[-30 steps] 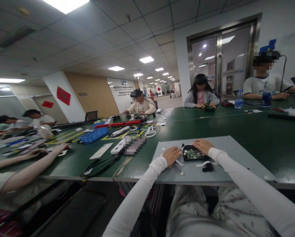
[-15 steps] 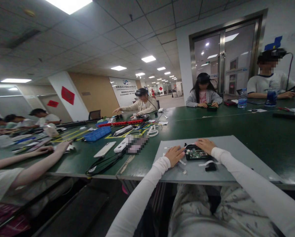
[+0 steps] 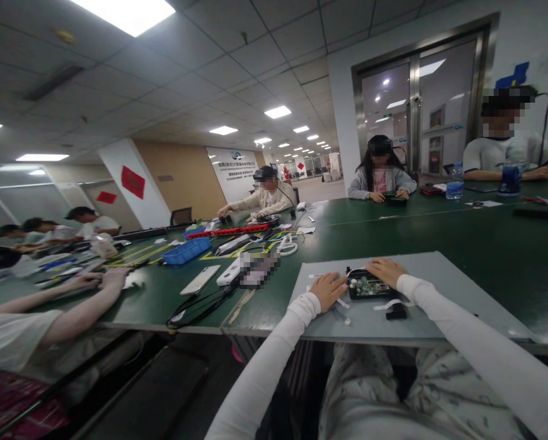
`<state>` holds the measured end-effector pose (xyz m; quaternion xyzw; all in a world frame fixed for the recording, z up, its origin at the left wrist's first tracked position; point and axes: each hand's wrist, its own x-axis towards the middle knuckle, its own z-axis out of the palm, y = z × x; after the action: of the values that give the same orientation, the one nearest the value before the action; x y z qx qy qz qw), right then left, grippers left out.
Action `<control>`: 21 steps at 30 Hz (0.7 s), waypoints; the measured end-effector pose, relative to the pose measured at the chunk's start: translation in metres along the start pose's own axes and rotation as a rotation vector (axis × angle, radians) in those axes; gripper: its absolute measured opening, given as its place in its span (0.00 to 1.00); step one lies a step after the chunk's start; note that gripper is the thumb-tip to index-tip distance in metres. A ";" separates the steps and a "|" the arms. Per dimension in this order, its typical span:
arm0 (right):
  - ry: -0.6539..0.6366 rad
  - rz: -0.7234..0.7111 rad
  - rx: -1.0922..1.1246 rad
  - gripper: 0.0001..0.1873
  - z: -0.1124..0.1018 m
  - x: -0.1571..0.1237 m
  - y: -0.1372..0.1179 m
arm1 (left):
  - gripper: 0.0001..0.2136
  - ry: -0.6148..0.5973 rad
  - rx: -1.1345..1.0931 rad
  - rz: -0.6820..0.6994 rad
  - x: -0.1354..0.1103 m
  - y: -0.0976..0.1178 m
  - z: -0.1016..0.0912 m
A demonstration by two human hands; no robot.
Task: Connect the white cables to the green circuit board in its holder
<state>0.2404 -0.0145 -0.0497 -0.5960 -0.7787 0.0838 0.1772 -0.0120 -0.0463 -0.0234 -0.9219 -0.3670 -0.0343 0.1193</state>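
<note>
A black open casing with a green circuit board (image 3: 370, 287) lies on the grey mat (image 3: 443, 287) before me. My left hand (image 3: 328, 291) rests at the casing's left side, its fingers stretched towards the edge and the fingertips touching or nearly touching it. Over the casing's far right edge lies my right hand (image 3: 386, 272), fingers extended and pointing left; its thumb is hidden. A thin white strip curves along the far edge by the right fingertips. Near the front right of the casing are a white ribbon cable (image 3: 386, 304) and a small black part (image 3: 396, 311).
Left on the green table lie a white phone (image 3: 200, 280), black cables (image 3: 196, 308), a blue tray (image 3: 186, 251) and a white coiled cable (image 3: 287, 245). A co-worker's hands (image 3: 106, 279) are at the left. Other people sit across, near a water bottle (image 3: 454, 182).
The view has shifted slightly, so most things appear a little further right. My hands stay by the casing. The left co-worker's hands have come closer together.
</note>
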 end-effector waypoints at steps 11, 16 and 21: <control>-0.004 -0.044 -0.038 0.25 0.003 -0.005 0.004 | 0.18 -0.019 0.031 -0.026 -0.004 0.013 -0.012; 0.027 -0.066 -0.062 0.25 0.006 -0.009 0.005 | 0.18 -0.049 0.055 -0.023 -0.007 0.018 -0.019; 0.062 -0.064 -0.081 0.24 0.012 -0.012 0.008 | 0.20 -0.038 -0.005 -0.066 -0.009 0.020 -0.014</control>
<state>0.2459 -0.0229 -0.0652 -0.5797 -0.7943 0.0281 0.1796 -0.0046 -0.0697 -0.0146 -0.9100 -0.3995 -0.0217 0.1090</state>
